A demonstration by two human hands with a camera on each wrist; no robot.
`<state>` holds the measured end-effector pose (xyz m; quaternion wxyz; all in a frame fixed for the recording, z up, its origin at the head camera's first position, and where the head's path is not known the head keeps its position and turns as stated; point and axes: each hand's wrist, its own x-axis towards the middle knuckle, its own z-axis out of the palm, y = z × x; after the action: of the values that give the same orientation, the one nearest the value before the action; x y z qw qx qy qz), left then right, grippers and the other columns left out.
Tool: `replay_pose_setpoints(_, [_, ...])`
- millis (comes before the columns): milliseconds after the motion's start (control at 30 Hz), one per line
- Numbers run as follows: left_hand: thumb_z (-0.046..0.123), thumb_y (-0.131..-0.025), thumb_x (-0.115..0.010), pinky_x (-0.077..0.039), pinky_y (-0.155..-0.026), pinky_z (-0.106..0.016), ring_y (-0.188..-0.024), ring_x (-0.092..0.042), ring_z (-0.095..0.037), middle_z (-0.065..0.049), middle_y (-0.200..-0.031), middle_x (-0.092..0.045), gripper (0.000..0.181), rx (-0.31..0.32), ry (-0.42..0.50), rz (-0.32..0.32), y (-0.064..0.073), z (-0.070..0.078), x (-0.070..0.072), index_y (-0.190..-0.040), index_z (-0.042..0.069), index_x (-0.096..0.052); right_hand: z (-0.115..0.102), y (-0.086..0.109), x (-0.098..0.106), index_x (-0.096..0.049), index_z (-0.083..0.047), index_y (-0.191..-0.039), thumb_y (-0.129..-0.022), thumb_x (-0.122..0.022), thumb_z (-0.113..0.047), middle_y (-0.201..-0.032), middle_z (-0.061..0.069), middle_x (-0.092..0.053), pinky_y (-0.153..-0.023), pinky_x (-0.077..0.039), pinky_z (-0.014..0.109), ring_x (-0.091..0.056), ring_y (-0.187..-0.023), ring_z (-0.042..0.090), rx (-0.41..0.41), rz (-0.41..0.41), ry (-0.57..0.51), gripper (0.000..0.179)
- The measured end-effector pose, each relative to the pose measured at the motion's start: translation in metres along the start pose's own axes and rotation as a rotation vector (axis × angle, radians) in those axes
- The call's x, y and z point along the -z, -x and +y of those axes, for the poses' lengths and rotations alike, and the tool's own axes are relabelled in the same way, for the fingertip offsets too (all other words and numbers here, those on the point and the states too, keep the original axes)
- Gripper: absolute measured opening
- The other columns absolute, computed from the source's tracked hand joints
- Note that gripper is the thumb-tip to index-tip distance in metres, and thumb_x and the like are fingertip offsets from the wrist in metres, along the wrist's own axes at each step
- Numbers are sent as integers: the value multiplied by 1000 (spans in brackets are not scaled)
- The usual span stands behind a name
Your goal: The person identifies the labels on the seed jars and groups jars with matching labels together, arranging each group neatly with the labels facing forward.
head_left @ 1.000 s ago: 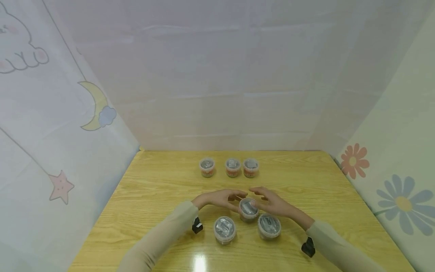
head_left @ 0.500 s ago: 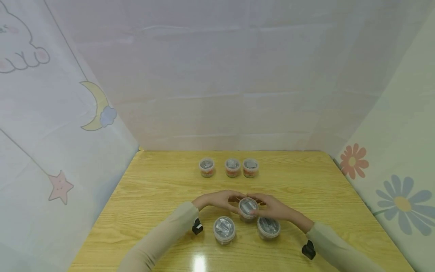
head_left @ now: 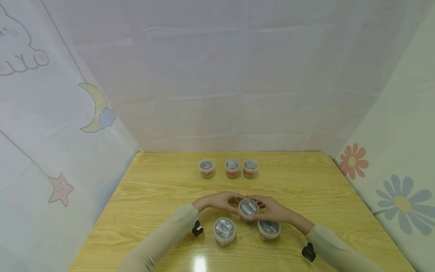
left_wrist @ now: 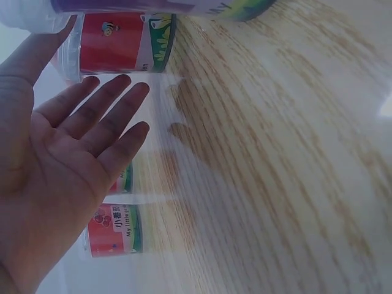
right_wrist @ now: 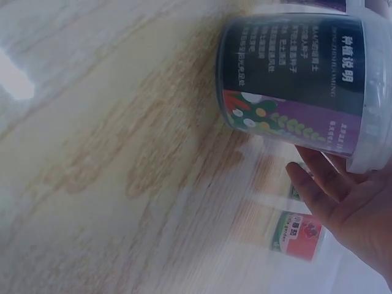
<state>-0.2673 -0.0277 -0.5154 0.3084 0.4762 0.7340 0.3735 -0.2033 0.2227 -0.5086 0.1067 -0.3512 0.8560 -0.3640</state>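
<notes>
Both hands cup one clear-lidded planting-kit tub (head_left: 248,206) at the middle of the table. My left hand (head_left: 219,200) holds its left side, thumb near and fingers behind. From the right, my right hand (head_left: 275,209) grips it with the thumb at the rim. Its red label with a bee shows in the left wrist view on the tub (left_wrist: 119,43), beside the spread fingers (left_wrist: 113,119). In the right wrist view a nearer black-and-purple tub (right_wrist: 294,79) hides part of the right hand (right_wrist: 361,208) and the held tub.
Two similar tubs stand nearer me, one front left (head_left: 224,230) and one front right (head_left: 269,229), the latter close under the right hand. Toward the back edge of the wooden table (head_left: 163,189) stand a left tub (head_left: 206,168), a middle tub (head_left: 232,168) and a right tub (head_left: 250,168).
My right hand has moved in, its fingers coming round the back of the tub and its thumb drawing to the near rim. The left hand and the other tubs have hardly moved.
</notes>
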Motion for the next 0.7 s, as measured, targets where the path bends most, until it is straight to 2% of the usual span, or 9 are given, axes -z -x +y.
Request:
replay_pose_setpoints(267, [27,-90,-62,-41,-100,-22,-119,-50,-7,5,-134,-49,54,-6,15,6,-1,-1,0,-139,17,-42,0,-2,0,-39,-10,-140,-83,-67,-43,-130,5,-53,-86,-52,34,-57,-108,19,-10,14,-5,71])
replay_pose_setpoints(500, [23,-92,-59,-42,-99,-24,-120,-50,-10,1,-136,-48,52,-30,21,14,2,0,3,-139,15,-40,-3,-4,3,-39,-11,-140,-84,-66,-43,-129,4,-54,-86,-52,32,-57,-108,18,9,32,1,70])
replay_pose_setpoints(700, [32,-92,-59,-40,-101,-27,-125,-45,-12,7,-139,-44,56,-7,26,47,6,4,5,-142,23,-35,-7,-7,8,-41,-11,-139,-84,-66,-43,-127,3,-55,-85,-52,33,-58,-105,19,-3,56,-7,68])
